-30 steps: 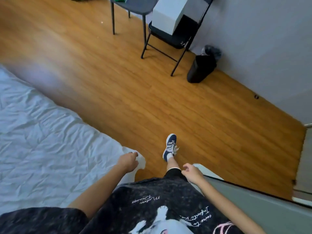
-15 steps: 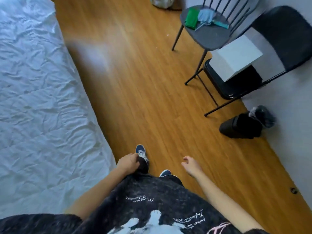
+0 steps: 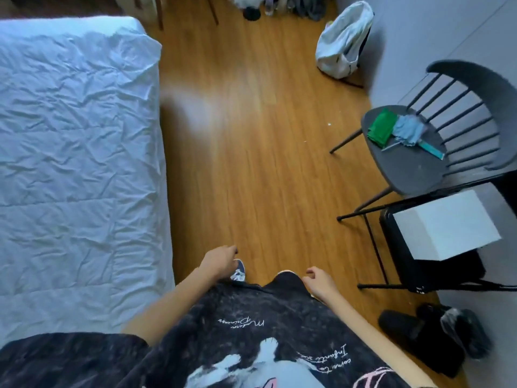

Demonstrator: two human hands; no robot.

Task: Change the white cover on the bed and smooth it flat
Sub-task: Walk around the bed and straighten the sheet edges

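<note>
The white cover (image 3: 72,152) lies wrinkled over the bed, filling the left side of the head view down to its right edge along the floor. My left hand (image 3: 219,261) hangs over the wooden floor just right of the bed edge, fingers loosely curled, holding nothing. My right hand (image 3: 319,281) hangs further right, also loosely curled and holding nothing. Neither hand touches the cover.
A grey spindle chair (image 3: 414,166) with green and blue cloths stands at right. In front of it a black folding chair (image 3: 436,273) carries a white box (image 3: 444,228). Black slippers (image 3: 428,337) lie near the wall. A white bag (image 3: 344,43) leans at the back.
The view swung left along the bed, bringing its far corner and the white bag into sight. My left hand, near the cover's corner a second ago, now hangs over the floor.
</note>
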